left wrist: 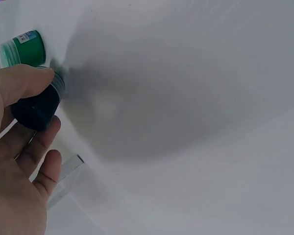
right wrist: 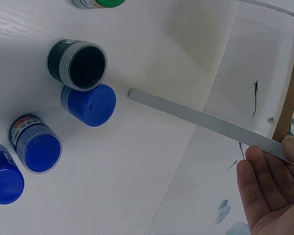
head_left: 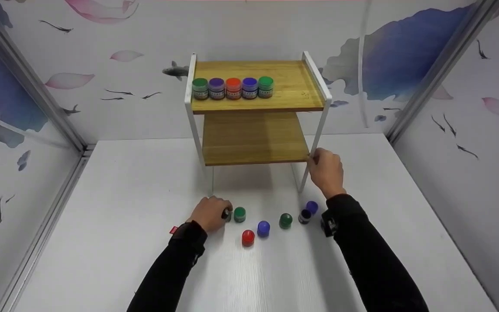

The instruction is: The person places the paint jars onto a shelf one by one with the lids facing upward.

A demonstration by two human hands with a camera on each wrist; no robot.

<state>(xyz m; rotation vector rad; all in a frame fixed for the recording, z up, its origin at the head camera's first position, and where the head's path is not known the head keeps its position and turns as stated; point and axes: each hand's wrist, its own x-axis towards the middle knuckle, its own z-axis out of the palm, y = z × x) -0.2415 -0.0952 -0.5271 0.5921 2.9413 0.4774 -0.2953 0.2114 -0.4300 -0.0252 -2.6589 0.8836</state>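
A small two-tier shelf rack [head_left: 249, 141] with wooden boards and white legs stands at the back of the table. My right hand [head_left: 327, 171] grips its right front leg [right wrist: 206, 120] where the lower board meets it. Near the front left leg, my left hand [head_left: 210, 213] holds a dark paint jar [left wrist: 39, 105] between thumb and fingers. A green paint jar [head_left: 239, 214] stands just beside that one. Loose on the table to the right are a red jar [head_left: 248, 238], a blue jar [head_left: 263, 229], a dark green jar [head_left: 285, 220], a dark jar [head_left: 305, 216] and a purple-blue jar [head_left: 312, 207].
Along the left part of the upper board [head_left: 297, 86] runs a row of several jars, among them an orange one [head_left: 233, 88]. The lower board [head_left: 254, 138] bears no jars. Printed panels [head_left: 461, 86] enclose the white table [head_left: 124, 195] at the back and sides.
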